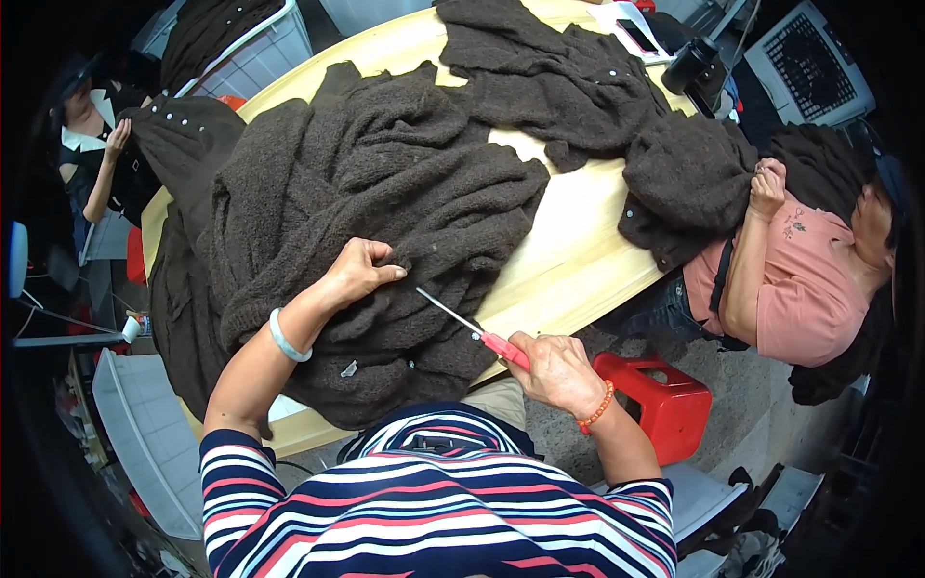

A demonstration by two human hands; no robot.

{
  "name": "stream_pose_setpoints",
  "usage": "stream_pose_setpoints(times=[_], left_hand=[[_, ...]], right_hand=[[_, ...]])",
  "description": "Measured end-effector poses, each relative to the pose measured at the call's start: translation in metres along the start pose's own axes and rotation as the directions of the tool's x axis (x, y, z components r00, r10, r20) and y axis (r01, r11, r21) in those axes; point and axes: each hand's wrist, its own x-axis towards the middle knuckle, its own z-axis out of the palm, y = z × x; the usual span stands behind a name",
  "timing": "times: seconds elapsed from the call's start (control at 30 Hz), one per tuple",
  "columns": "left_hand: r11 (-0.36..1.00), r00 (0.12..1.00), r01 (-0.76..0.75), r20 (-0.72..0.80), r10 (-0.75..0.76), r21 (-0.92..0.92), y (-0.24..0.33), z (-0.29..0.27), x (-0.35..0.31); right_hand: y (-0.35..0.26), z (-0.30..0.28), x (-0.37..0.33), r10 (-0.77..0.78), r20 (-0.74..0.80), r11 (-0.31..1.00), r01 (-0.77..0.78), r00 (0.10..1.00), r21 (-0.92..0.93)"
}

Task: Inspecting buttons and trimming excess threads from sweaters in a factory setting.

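Note:
A large heap of dark brown knit garments [385, 183] lies in front of me on the table. My left hand [361, 273] is closed in a pinch on a fold of the dark brown knit garment. My right hand [559, 371] grips a slim tool with a red handle [506, 351] and a thin, pointed metal shaft. The tool's tip is beside the fold, apart from my left fingers. Near my body a small clear piece [349, 368] rests on the fabric. What kind of tool it is, I cannot tell for sure.
The pale wooden table [568, 246] carries more brown knitwear [568, 77]. A co-worker in pink [809, 279] handles garments at right; another person [96, 144] holds a buttoned one at left. A red stool [665, 405] stands near my right. A phone [636, 37] and black bottle [689, 65] sit at the far end.

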Motion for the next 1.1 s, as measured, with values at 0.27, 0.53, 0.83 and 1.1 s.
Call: stream_pose_setpoints(times=[0.27, 0.53, 0.83, 1.1], left_hand=[[0.984, 0.993, 0.079, 0.098, -0.063, -0.162, 0.002, -0.002, 0.008], [0.984, 0.974, 0.133, 0.2, -0.107, -0.121, 0.017, 0.022, 0.057], [0.989, 0.999, 0.0, -0.036, -0.006, -0.15, 0.007, 0.035, 0.05], [0.947, 0.999, 0.003, -0.036, -0.016, -0.322, 0.002, 0.037, 0.037]], right_hand=[[0.006, 0.001, 0.004, -0.003, -0.028, 0.997, 0.005, 1.0, 0.076], [0.024, -0.007, -0.001, 0.096, -0.121, 0.994, -0.089, 0.988, 0.059], [0.036, -0.011, -0.006, 0.096, 0.013, 0.995, -0.096, 0.995, -0.008], [0.035, -0.013, 0.002, 0.012, 0.081, 1.0, -0.014, 0.997, 0.024]])
